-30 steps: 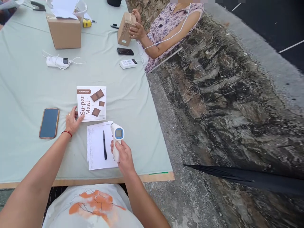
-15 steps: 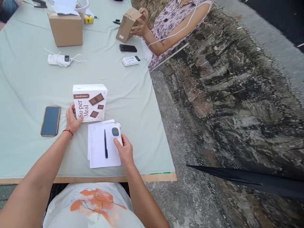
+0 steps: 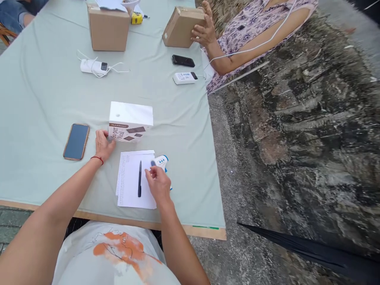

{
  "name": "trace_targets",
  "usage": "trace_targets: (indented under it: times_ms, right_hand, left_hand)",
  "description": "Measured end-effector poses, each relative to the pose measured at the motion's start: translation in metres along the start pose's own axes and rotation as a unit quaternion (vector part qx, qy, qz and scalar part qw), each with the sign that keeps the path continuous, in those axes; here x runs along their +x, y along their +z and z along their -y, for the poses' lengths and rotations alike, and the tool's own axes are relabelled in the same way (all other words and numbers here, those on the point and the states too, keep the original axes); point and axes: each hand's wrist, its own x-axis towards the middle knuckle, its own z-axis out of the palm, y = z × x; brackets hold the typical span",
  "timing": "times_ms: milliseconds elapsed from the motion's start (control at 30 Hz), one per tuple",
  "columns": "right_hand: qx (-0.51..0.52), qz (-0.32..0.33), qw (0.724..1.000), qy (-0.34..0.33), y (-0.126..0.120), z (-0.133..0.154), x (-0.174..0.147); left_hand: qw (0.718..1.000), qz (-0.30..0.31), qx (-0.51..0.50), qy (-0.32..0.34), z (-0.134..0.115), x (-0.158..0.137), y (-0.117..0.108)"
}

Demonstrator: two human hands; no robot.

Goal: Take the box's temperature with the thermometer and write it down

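Observation:
A white NutriMotion "Su-per Meal" box (image 3: 130,113) stands on the cloth with its plain top toward me. My left hand (image 3: 104,144) is at its lower left edge, thumb at the front and fingers curled along the side. A white and blue handheld thermometer (image 3: 162,160) lies on its side by the paper's right edge. Over its handle hovers my right hand (image 3: 159,183), fingers loosely bent and apart, holding nothing. Left of that hand, a black pen (image 3: 139,178) rests on the printed sheets (image 3: 129,198).
A phone (image 3: 76,141) lies left of my left hand. Farther back are a cabled white device (image 3: 93,66), a cardboard box (image 3: 108,31), a black phone (image 3: 183,60) and a white device (image 3: 184,78). At the far right, a person's hand (image 3: 206,29) holds another carton (image 3: 181,25).
My right hand has let go of the thermometer, which now lies on its side. The white box has tipped so its top shows more. The co-worker has turned the carton. The view has shifted.

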Motion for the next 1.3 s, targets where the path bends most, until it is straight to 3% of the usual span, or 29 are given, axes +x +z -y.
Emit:
trace_targets:
  times_ms: [100, 200, 267, 333, 467, 633, 833, 1033, 1300]
  right_hand:
    - [-0.006, 0.085, 0.996, 0.011, 0.015, 0.012, 0.001]
    - [0.01, 0.087, 0.996, -0.012, 0.02, 0.015, 0.006]
    - [0.068, 0.079, 0.994, -0.04, 0.018, 0.015, 0.009]
    - [0.157, 0.081, 0.983, -0.057, 0.015, 0.014, 0.011]
    - [0.338, 0.11, 0.934, -0.018, 0.019, 0.017, 0.006]
    - [0.384, 0.076, 0.919, 0.052, 0.028, 0.027, 0.001]
    - [0.334, 0.045, 0.939, 0.064, 0.037, 0.034, 0.01]
    - [0.263, -0.026, 0.963, 0.058, 0.051, 0.038, 0.011]
    - [0.23, 0.031, 0.972, 0.022, 0.047, 0.038, 0.011]
  left_hand:
    - [1.0, -0.016, 0.018, -0.011, -0.004, -0.019, -0.003]
    - [0.987, 0.11, 0.044, 0.108, -0.007, -0.037, -0.01]
    - [0.954, 0.208, 0.07, 0.204, -0.008, -0.044, -0.014]
    - [0.93, 0.252, 0.096, 0.25, -0.007, -0.047, -0.016]
    - [0.92, 0.265, 0.137, 0.253, -0.009, -0.048, -0.017]
    - [0.91, 0.284, 0.166, 0.254, -0.017, -0.049, -0.016]
    - [0.901, 0.302, 0.179, 0.253, -0.021, -0.05, -0.016]
    - [0.901, 0.298, 0.172, 0.263, -0.021, -0.052, -0.014]
    - [0.905, 0.291, 0.164, 0.263, -0.02, -0.053, -0.013]
